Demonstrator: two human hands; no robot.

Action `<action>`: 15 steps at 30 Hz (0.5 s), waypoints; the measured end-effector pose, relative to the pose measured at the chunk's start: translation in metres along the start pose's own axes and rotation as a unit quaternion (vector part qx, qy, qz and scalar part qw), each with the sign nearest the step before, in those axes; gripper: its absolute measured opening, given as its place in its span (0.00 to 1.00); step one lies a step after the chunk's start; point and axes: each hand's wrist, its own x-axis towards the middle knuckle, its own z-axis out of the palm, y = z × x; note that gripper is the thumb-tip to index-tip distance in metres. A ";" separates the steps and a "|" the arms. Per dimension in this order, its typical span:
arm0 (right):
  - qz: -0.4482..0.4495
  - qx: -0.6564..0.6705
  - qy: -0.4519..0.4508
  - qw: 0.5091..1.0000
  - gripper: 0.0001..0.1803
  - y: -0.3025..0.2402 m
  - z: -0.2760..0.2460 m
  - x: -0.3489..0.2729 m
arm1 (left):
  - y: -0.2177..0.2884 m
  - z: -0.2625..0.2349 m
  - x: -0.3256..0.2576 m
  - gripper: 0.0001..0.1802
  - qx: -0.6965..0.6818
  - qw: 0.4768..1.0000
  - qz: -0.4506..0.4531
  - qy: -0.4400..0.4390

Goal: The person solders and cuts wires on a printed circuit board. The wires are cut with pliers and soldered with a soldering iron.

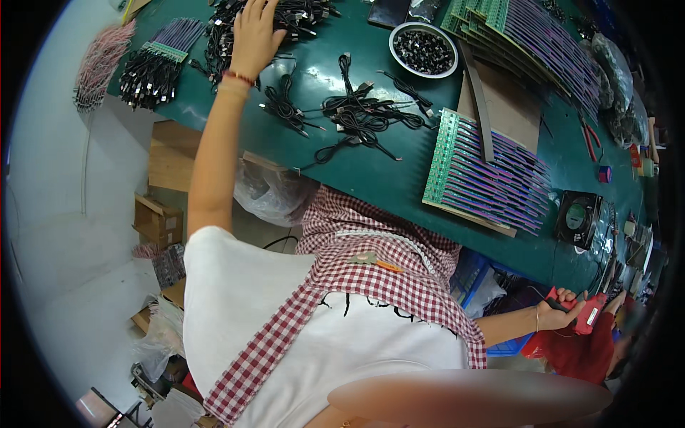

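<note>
My left hand point(255, 37) reaches to the far left of the table, fingers stretched out and thumb apart. It rests on or just over a large pile of black USB cables point(220, 44); contact is hard to tell. Nearer to me lie smaller groups of looped black cables point(357, 114). Low on the right, my right hand point(553, 315) is closed around a red and black object point(587, 317) with a white label. Its exact kind is unclear, as my fingers cover part of it.
A bowl of small black parts point(424, 51) stands on the green table point(314, 78). Green circuit boards with purple wires point(492, 171) lie under a metal bar point(477, 100). Red-handled pliers point(591, 139) and a black device point(576, 220) are rightward. Another person's red sleeve point(581, 357) is near.
</note>
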 end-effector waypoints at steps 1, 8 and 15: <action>-0.008 -0.037 0.010 0.999 0.15 -0.004 0.008 -0.005 | -0.009 0.006 0.016 0.40 -0.038 0.998 0.039 -0.012; -0.003 -0.041 -0.005 0.999 0.16 -0.008 0.014 -0.006 | 0.000 0.061 0.072 0.49 0.108 0.963 0.155 -0.193; 0.018 -0.024 -0.045 0.999 0.15 -0.022 0.004 -0.005 | 0.048 0.000 0.117 0.30 0.275 0.875 0.147 -0.370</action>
